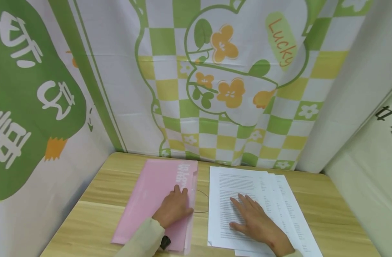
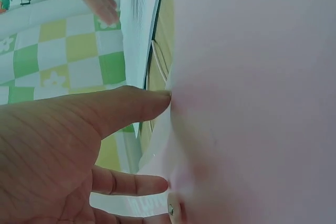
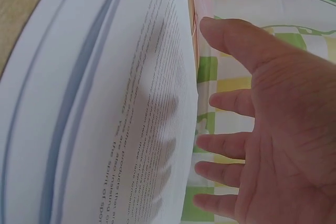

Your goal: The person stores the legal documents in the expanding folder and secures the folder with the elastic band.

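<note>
A pink plastic folder (image 1: 151, 192) with white lettering lies flat on the wooden table, left of centre. My left hand (image 1: 174, 207) is over its right part; in the left wrist view the thumb (image 2: 149, 103) and other fingertips touch the pink surface. To the right lies an overlapping stack of printed paper sheets (image 1: 229, 214), its layers fanned toward the right. Above the top sheet my right hand (image 1: 258, 221) is spread, holding nothing. In the right wrist view its straight fingers (image 3: 223, 174) look slightly apart from the printed page (image 3: 152, 103).
Between folder and papers, a thin cord loop (image 1: 202, 201) shows on the wooden table (image 1: 96, 200). A small black object (image 1: 165, 242) is beside the left sleeve (image 1: 142, 239). A checked, flowered curtain (image 1: 215, 135) hangs behind the table, with printed cloth (image 1: 38, 107) at the left.
</note>
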Demonstrator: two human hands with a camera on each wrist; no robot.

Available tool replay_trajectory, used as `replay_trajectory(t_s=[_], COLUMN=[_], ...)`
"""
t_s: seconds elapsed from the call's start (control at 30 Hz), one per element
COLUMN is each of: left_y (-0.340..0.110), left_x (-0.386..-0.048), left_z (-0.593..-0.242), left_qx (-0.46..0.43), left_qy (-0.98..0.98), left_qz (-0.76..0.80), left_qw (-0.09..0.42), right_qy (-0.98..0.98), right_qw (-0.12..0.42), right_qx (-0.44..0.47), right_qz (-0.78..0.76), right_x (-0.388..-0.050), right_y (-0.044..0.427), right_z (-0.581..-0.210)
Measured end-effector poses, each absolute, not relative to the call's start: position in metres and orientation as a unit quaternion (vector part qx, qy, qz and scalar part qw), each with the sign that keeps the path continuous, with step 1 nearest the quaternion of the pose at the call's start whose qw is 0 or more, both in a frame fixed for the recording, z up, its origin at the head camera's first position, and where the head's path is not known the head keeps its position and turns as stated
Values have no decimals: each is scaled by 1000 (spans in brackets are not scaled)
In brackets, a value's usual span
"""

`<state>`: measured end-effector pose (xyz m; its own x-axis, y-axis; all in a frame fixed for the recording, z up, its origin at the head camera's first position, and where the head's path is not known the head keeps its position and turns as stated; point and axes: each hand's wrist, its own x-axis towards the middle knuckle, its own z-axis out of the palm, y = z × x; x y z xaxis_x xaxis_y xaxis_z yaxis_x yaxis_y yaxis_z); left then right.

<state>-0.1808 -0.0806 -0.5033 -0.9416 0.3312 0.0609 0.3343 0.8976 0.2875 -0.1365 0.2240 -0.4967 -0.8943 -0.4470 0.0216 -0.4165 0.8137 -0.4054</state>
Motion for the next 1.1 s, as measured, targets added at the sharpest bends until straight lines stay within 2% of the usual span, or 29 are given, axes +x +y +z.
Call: replay_trajectory(t_s=[0.6,1.1], left_y=[-80,-78], left_x=[-193,-195], left_z=[-507,-507], left_qx=[-141,-195], left_qy=[-978,-974], left_qz=[-152,-107], left_qw=[-22,34], right_qy=[955,952], right_qw=[35,35], right_qx=[-223,-226], right_qz=[-193,-203], right_x=[-138,-137], right_y=[230,229], right_z=[-496,-495])
